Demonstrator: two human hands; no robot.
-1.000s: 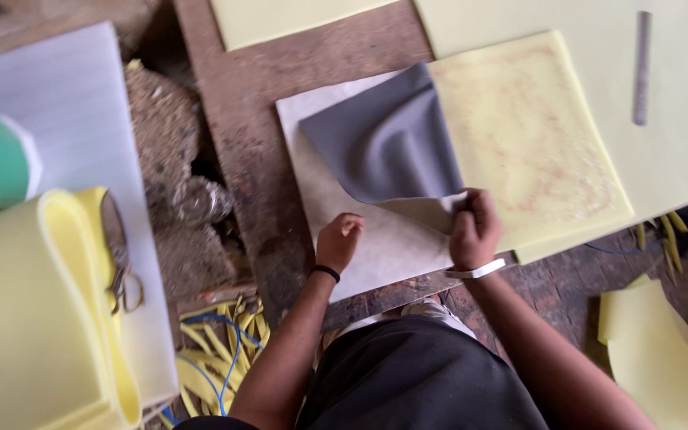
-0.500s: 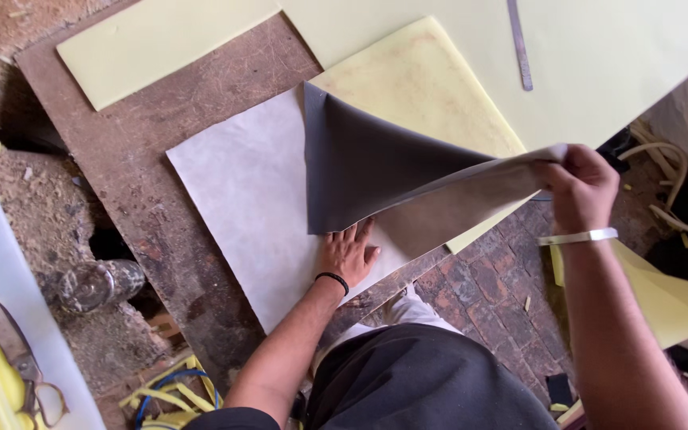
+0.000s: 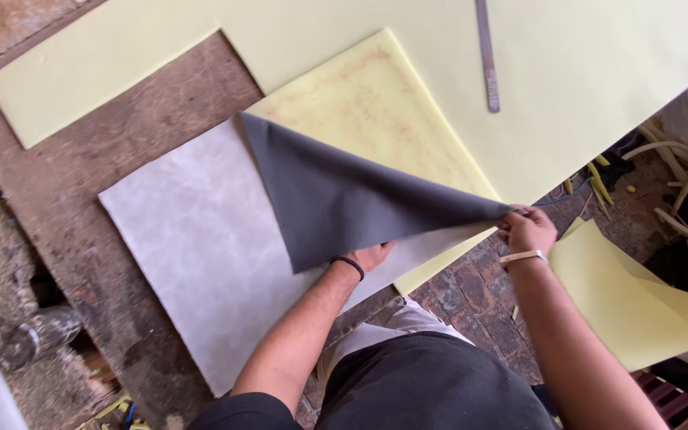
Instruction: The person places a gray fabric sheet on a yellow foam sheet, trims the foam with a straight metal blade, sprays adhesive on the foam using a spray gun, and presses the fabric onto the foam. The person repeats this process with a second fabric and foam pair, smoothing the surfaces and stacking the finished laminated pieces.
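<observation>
Pinching the corner of the grey fabric sheet, my right hand is closed tight on it, lifting the flap over the stained yellow foam square. My left hand lies under the flap, its fingers hidden; I cannot tell its grip. A metal ruler rests on the large foam sheet.

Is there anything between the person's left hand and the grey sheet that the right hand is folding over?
Nothing visible. The left hand lies flat on the sheet's pale side, its fingers hidden under the lifted dark flap. The right hand pinches the flap's corner directly.
</observation>
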